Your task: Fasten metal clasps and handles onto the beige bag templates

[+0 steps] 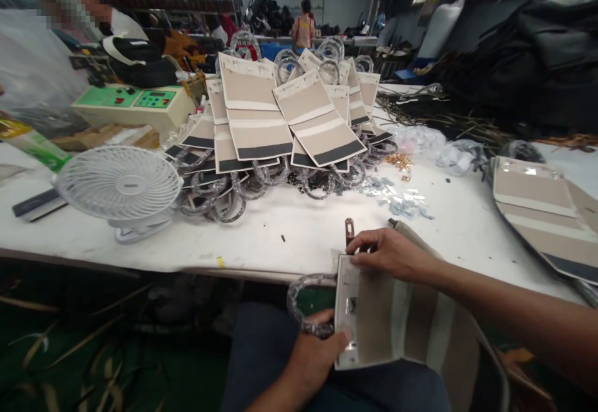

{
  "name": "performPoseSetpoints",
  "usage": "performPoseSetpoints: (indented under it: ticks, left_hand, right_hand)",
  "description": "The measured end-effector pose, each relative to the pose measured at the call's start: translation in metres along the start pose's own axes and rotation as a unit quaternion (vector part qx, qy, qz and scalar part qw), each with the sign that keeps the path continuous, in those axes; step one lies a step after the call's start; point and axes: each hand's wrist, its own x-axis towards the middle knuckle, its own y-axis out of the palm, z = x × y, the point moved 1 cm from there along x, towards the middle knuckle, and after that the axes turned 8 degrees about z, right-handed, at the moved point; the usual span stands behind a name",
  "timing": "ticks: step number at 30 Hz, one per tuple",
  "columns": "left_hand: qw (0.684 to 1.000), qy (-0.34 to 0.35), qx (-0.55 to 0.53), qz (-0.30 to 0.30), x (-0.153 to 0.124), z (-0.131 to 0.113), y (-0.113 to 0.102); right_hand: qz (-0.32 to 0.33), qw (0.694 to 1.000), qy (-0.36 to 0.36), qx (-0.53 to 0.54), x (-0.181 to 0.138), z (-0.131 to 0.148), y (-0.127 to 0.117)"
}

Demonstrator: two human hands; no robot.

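A beige bag panel (374,325) with pale bands and a clear-wrapped ring handle (299,290) lies across my lap, its upper end at the table edge. My left hand (317,349) grips the panel's handle end, thumb on top and fingers beneath beside the handle. Fingers bent together, my right hand (390,253) pinches the panel's top corner. Just beyond those fingertips is a brown strap tab (349,230) with a metal piece; whether they touch it I cannot tell. Small metal plates show along the panel's edge strip.
A pile of similar panels (256,110) with wrapped handles stands on the white table (261,231). Left are a white fan (124,181) and a green-topped machine (135,100). Metal bits (406,197) lie scattered. More panels (537,206) sit right. A person (303,25) is far back.
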Motion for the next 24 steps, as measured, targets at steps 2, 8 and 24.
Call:
performPoseSetpoints:
  ticks: [2,8,24]
  left_hand:
    - [0.998,-0.023,-0.054,-0.021,0.008,0.006,0.004]
    - [0.985,-0.018,-0.155,-0.067,0.026,0.007,0.012]
    - [0.967,-0.056,-0.215,-0.124,0.034,-0.004,0.017]
  right_hand:
    - [-0.029,0.999,-0.006,-0.045,0.012,-0.004,0.001]
    - [-0.045,0.99,0.009,-0.137,0.019,-0.014,-0.017]
    - [-0.211,0.945,0.061,-0.243,-0.057,-0.101,-0.107]
